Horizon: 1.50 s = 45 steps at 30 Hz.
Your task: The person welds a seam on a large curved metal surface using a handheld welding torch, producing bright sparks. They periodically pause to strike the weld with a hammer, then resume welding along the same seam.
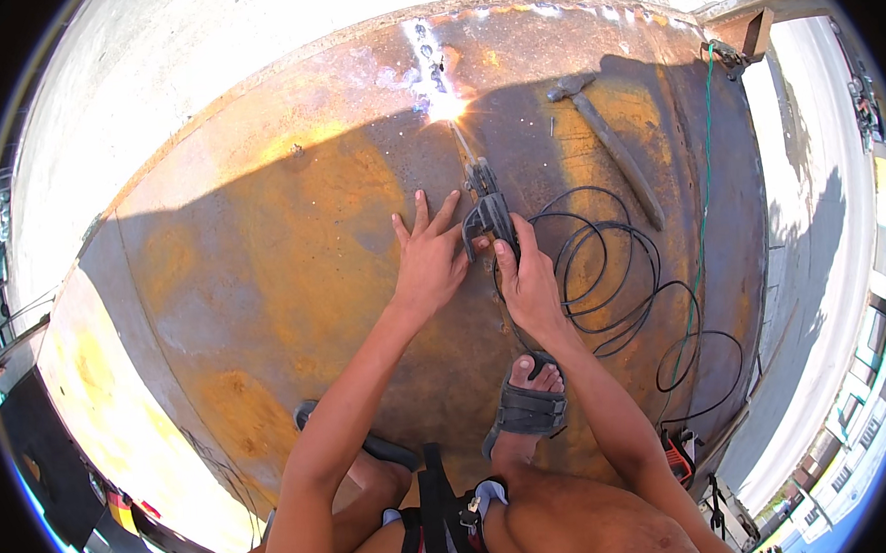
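Note:
My right hand grips a black welding electrode holder. Its thin rod points away from me to a bright arc with sparks, at the near end of a whitish weld line on rusty steel plate. My left hand rests spread on the plate just left of the holder, its thumb beside it. A hammer lies to the right of the arc, and loops of black cable lie right of my right hand.
A green cord runs along the plate's right side to a metal bracket at upper right. A red and black object sits at lower right. My sandalled foot stands on the plate. Pale ground lies beyond the plate's curved edge.

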Motion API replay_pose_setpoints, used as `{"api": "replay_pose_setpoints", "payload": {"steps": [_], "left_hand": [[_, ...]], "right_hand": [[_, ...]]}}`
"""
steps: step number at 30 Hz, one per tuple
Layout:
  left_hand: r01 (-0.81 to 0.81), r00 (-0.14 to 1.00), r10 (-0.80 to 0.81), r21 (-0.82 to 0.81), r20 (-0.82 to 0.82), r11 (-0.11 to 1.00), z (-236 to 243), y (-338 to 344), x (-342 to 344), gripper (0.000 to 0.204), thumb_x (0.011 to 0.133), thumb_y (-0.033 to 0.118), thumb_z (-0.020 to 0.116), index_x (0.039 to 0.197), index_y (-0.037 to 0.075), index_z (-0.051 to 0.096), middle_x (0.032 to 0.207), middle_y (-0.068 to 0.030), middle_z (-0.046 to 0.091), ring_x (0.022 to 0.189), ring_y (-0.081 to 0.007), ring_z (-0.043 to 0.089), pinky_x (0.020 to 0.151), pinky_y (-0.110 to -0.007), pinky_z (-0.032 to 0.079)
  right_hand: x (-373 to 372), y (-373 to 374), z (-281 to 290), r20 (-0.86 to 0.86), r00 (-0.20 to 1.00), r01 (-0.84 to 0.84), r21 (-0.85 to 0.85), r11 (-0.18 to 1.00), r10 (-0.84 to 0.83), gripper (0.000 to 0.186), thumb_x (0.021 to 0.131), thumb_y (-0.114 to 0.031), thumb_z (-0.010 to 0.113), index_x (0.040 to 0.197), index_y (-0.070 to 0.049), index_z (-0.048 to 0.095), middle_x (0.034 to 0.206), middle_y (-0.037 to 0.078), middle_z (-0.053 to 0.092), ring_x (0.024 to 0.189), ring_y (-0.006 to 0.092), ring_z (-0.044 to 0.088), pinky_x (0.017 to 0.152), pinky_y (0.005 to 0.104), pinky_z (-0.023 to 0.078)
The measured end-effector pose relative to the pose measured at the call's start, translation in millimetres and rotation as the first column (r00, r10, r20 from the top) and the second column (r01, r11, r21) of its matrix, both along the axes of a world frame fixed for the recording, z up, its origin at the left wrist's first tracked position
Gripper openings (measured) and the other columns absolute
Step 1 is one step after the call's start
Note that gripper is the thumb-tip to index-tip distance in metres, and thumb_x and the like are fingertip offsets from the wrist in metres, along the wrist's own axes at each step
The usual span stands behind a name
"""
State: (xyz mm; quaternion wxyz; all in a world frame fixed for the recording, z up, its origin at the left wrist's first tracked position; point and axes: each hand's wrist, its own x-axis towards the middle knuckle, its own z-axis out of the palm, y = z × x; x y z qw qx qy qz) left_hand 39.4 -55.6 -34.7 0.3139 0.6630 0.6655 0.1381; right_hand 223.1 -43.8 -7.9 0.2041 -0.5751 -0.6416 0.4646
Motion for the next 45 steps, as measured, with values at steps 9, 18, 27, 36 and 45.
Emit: {"api": "replay_pose_setpoints", "payload": {"steps": [9, 18, 27, 36, 45], "left_hand": [[-0.014, 1.0, 0.014, 0.015, 0.006, 1.0, -5.7, -0.5, -0.6, 0.031, 0.103, 0.035, 0.069, 0.123, 0.015, 0.08, 0.172, -0.0116, 0.043, 0.16, -0.0569, 0.023, 0.119, -0.085, 0.017], [-0.002, 1.0, 0.002, 0.009, 0.0, 1.0, -4.6, -1.2, -1.1, 0.029, 0.102, 0.033, 0.069, 0.122, 0.015, 0.081, 0.173, -0.0117, 0.042, 0.16, -0.0572, 0.022, 0.119, -0.085, 0.016], [-0.005, 1.0, 0.005, 0.021, 0.008, 1.0, -7.0, -2.0, -1.1, 0.03, 0.102, 0.034, 0.069, 0.122, 0.015, 0.081, 0.173, -0.0117, 0.042, 0.16, -0.0575, 0.022, 0.119, -0.086, 0.015], [-0.007, 1.0, 0.007, 0.018, 0.005, 1.0, -6.5, -1.6, -1.1, 0.03, 0.101, 0.032, 0.07, 0.122, 0.013, 0.081, 0.172, -0.0119, 0.042, 0.16, -0.0572, 0.022, 0.119, -0.085, 0.016], [-0.013, 1.0, 0.013, 0.02, 0.011, 1.0, -6.2, -2.1, -0.6, 0.03, 0.101, 0.031, 0.07, 0.122, 0.013, 0.081, 0.172, -0.0119, 0.043, 0.16, -0.0568, 0.022, 0.119, -0.085, 0.016]], "right_hand": [[-2.1, 1.0, 0.3, 0.003, 1.0, 0.002, 0.013, 1.0, -0.002, 0.048, 0.115, -0.031, 0.053, 0.151, 0.001, 0.045, 0.111, 0.034, 0.072, 0.104, 0.0552, 0.071, 0.083, 0.0581, 0.055], [-1.5, -0.1, -1.4, -0.014, 1.0, 0.002, 0.005, 1.0, -0.002, 0.048, 0.115, -0.031, 0.053, 0.15, 0.001, 0.045, 0.111, 0.035, 0.072, 0.105, 0.0555, 0.07, 0.083, 0.0584, 0.055], [0.0, -1.0, -3.8, 0.007, 1.0, -0.006, 0.023, 1.0, 0.006, 0.05, 0.115, -0.032, 0.053, 0.151, 0.002, 0.044, 0.113, 0.035, 0.072, 0.106, 0.0565, 0.069, 0.084, 0.0589, 0.055], [-1.8, -0.6, -2.6, -0.001, 1.0, 0.004, 0.003, 1.0, -0.004, 0.048, 0.115, -0.03, 0.054, 0.15, 0.001, 0.045, 0.114, 0.036, 0.071, 0.106, 0.0568, 0.069, 0.084, 0.0589, 0.055], [-1.9, -0.2, -1.1, -0.012, 1.0, 0.004, 0.01, 1.0, -0.004, 0.047, 0.115, -0.03, 0.054, 0.15, 0.0, 0.045, 0.114, 0.035, 0.072, 0.106, 0.0569, 0.069, 0.083, 0.0595, 0.055]]}}
